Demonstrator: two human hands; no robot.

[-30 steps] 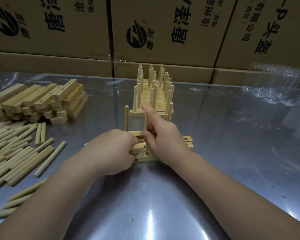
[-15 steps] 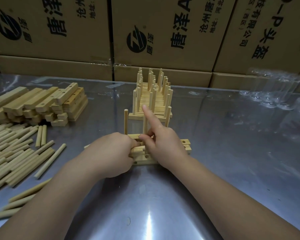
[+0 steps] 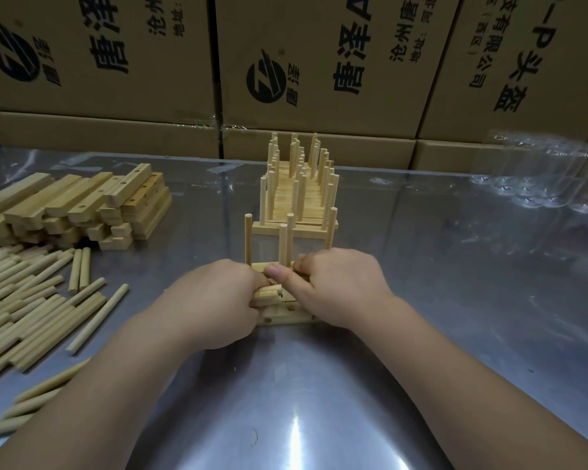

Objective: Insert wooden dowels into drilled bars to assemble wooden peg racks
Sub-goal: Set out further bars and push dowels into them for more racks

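Observation:
Two drilled bars (image 3: 279, 318) lie side by side on the metal table (image 3: 319, 401) between my hands. Two dowels stand upright in the far bar, one at its left end (image 3: 248, 239) and one in the middle (image 3: 283, 244). My left hand (image 3: 214, 300) grips a small bundle of dowels (image 3: 267, 296), whose ends poke out beside the bars. My right hand (image 3: 340, 290) lies over the right part of the bars. Its fingers are curled on the far bar and its thumb reaches left to the base of the middle dowel. Both hands hide most of the bars.
A row of finished peg racks (image 3: 299, 198) stands just behind the hands. A stack of drilled bars (image 3: 82, 205) sits at the left, with loose dowels (image 3: 31, 300) spread in front of it. Cardboard boxes (image 3: 319, 62) wall off the back. Clear plastic packaging (image 3: 537, 178) lies at the far right.
My right index finger, which pointed up along the middle dowel, has curled down onto the bar. The middle dowel now stands free. My left hand has barely moved.

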